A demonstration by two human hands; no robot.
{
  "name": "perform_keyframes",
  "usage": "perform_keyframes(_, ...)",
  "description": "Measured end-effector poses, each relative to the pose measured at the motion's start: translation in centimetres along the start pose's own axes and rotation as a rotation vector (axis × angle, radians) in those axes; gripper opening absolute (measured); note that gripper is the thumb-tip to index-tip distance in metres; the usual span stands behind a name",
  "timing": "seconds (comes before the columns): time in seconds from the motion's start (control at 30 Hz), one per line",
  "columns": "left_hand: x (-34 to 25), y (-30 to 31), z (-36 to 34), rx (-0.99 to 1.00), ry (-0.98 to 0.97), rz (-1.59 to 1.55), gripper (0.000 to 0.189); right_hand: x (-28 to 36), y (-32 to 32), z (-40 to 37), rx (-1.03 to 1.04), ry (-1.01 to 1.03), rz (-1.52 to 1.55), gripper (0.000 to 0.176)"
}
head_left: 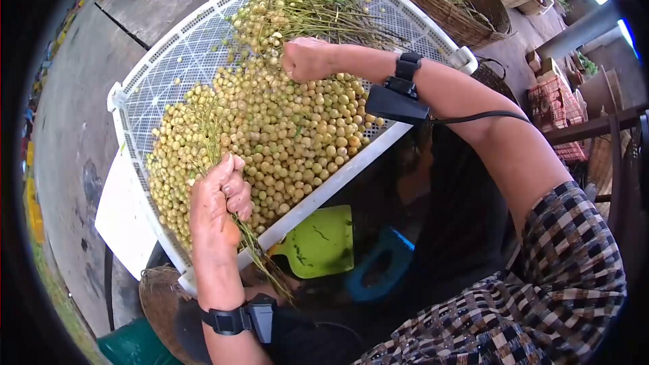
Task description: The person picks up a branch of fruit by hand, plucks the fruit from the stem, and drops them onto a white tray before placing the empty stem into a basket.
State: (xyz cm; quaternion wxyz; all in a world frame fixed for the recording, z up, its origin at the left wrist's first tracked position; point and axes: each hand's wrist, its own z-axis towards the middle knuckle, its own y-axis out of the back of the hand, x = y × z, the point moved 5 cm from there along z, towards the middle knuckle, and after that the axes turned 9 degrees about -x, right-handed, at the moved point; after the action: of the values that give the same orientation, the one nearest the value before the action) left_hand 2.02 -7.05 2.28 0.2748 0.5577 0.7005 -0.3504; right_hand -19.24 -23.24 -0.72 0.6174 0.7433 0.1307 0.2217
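One bunch of thin stems (254,247) is clasped in the left hand (220,196), tails hanging past the near rim of the white crate (331,186). Looks light and bendy; I'd grab the bare stalks. Behind that, loose round fruit (277,142) fills the crate, probably firm, bruisable and rolly. Right hand (307,59) is balled up over it, can't tell if anything's inside. Far end: a stemmy heap (345,17).

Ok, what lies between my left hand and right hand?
Fruit: the head view shows it heaped in the tray between your left hand and right hand.
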Motion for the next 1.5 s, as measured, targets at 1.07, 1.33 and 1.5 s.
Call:
perform_keyframes(1.07, 1.7, -0.5, 0.9, -0.012, 0.054, 0.059, 0.022, -2.8, -0.7, -2.6, -0.19, -0.343, 0.313, 0.016)
perform_keyframes(1.33, 0.4, 0.0, 0.2, -0.004, 0.023, 0.02, 0.021, -1.2, 3.1, -4.1, 0.013, -0.014, 0.604, 0.017)
perform_keyframes(1.5, -0.2, 0.1, -0.1, -0.021, -0.027, -0.028, 0.021, 0.1, 6.3, -5.6, -0.197, 0.019, 0.737, 0.014)
